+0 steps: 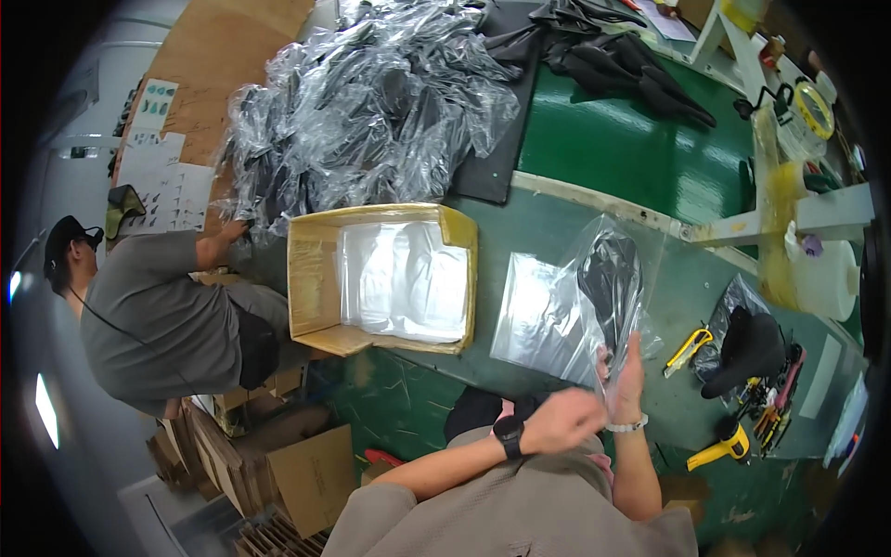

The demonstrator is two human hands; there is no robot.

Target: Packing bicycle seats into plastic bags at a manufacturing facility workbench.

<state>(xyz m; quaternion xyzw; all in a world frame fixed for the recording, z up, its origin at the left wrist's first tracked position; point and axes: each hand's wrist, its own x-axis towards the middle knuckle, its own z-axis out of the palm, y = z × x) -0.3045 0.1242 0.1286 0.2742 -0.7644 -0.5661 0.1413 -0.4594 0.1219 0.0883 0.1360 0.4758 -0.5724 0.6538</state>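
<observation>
A clear plastic bag (575, 278) with a black, rounded, elongated part (614, 274) inside lies over the bench in front of me. My right hand (629, 382), with a pale bracelet at the wrist, grips the lower end of this bag between thumb and fingers. Close beside it is my left hand (563, 422), below a black wristwatch (509, 436). Its fingers are curled by the bag's lower end and slightly blurred; what they pinch is hidden. Under and left of the bag rests a stack of flat clear bags (524, 311).
An open cardboard box (380, 342) with clear lining stands left. Behind it is a heap of plastic-wrapped black parts (380, 121). At right lie a yellow cutter (687, 353), a black piece (747, 348) and a yellow heat gun (722, 447). A co-worker (176, 316) works at far left.
</observation>
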